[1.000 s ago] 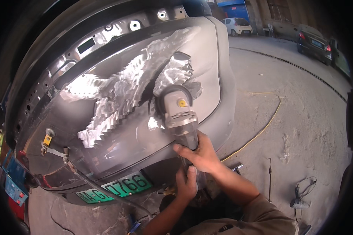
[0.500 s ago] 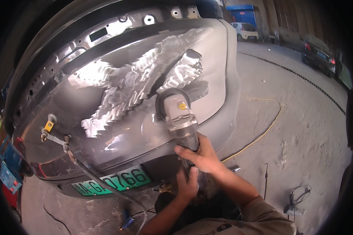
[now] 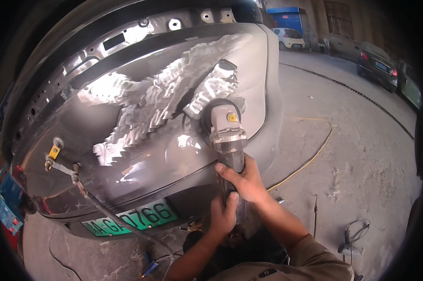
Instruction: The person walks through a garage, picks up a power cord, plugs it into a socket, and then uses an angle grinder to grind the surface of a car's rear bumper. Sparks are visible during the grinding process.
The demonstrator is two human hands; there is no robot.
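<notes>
An angle grinder (image 3: 227,136) is gripped in both my hands, its disc head on the car's rear panel (image 3: 174,154). Wrapped round the upper part of its dark body is my right hand (image 3: 246,180). My left hand (image 3: 224,214) holds the rear of the grinder, lower down; part of its fingers is hidden. Shiny bare-metal patches (image 3: 145,103) with rippled sanding marks run across the grey panel, left of and above the grinder's disc. A smaller ground patch (image 3: 213,89) lies just above the disc.
A clamp with a yellow strip (image 3: 54,151) is fixed to the panel's left, a thick cable (image 3: 108,211) running down from it. Below sits a green licence plate (image 3: 131,219). A yellow cord (image 3: 310,161) and a wired tool (image 3: 351,241) lie on the floor. Parked cars (image 3: 288,38) stand behind.
The grinder and both hands have shifted slightly right, bringing the disc across the lower end of the smaller bare patch. The view has moved a little. My grip looks the same.
</notes>
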